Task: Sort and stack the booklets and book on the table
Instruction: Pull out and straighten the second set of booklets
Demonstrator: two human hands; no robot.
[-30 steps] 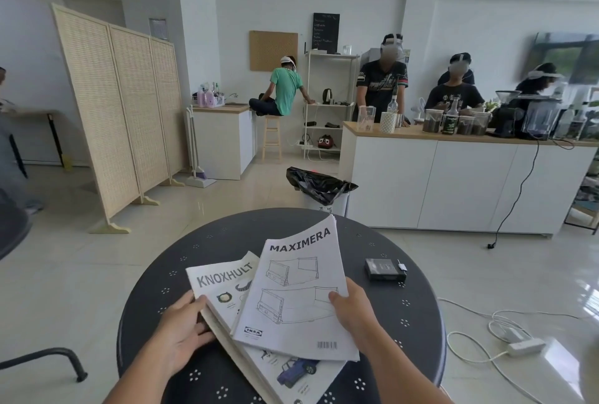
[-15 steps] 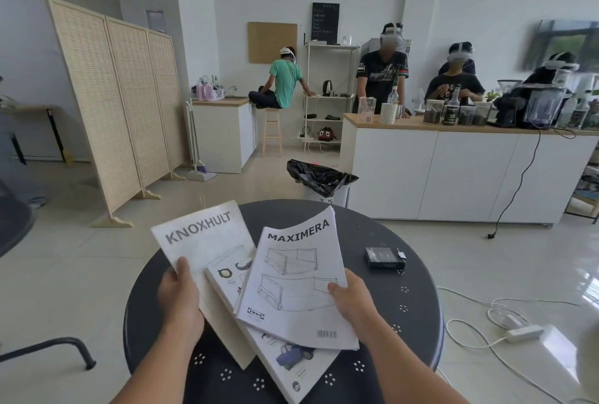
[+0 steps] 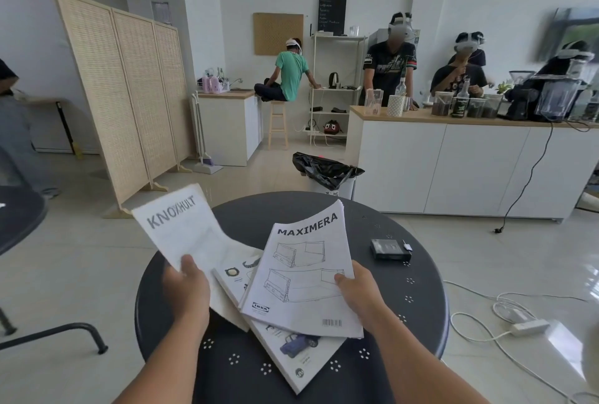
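Observation:
My left hand (image 3: 186, 287) grips the white KNOXHULT booklet (image 3: 181, 228) and holds it up, tilted, over the left part of the round black table (image 3: 421, 322). The MAXIMERA booklet (image 3: 304, 277) is pinched at its right edge by my right hand (image 3: 358, 293), slightly raised. Under both lies a thicker white book (image 3: 291, 355) with small pictures, among them a blue car, flat on the table. The two booklets overlap it.
A small black box (image 3: 389, 248) lies on the table's far right. Around the table: a bin with a black bag (image 3: 327, 170), a white counter (image 3: 453, 164) with several people behind it, a folding screen (image 3: 123, 96), cables and a power strip (image 3: 528, 327) on the floor.
My left hand pulled the KNOXHULT booklet out from under the MAXIMERA booklet and raised it up and to the left. The right hand stayed on the MAXIMERA booklet.

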